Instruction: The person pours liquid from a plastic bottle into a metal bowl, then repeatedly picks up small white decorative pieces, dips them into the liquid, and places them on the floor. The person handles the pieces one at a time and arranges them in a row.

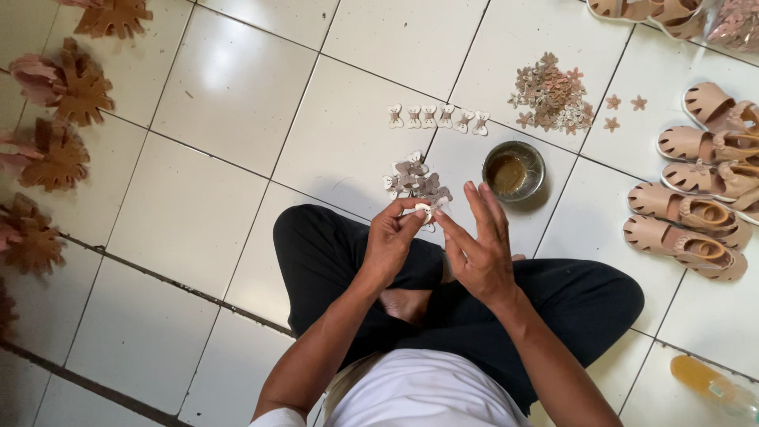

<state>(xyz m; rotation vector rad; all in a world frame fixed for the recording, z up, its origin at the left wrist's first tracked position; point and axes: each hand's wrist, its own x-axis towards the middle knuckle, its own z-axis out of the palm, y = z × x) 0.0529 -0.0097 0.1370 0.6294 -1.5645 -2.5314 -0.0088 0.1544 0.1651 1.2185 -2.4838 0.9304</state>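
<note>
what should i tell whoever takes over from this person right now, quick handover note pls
Left hand: pinching a small pale bow piece over the lap.
Right hand: open, fingertips at the same piece, holding nothing itself.
On the floor: six finished-looking bow pieces in a row, a loose pile of bow pieces, a metal bowl of brownish glue-like liquid, a heap of small flower cutouts, pink sandals to the right.
Done: six in the row. Left: the pile, judging by how it lies.

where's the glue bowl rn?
In the head view, the metal bowl sits on the tiled floor just beyond the right hand, below the flower-piece pile and left of the sandals.
</note>
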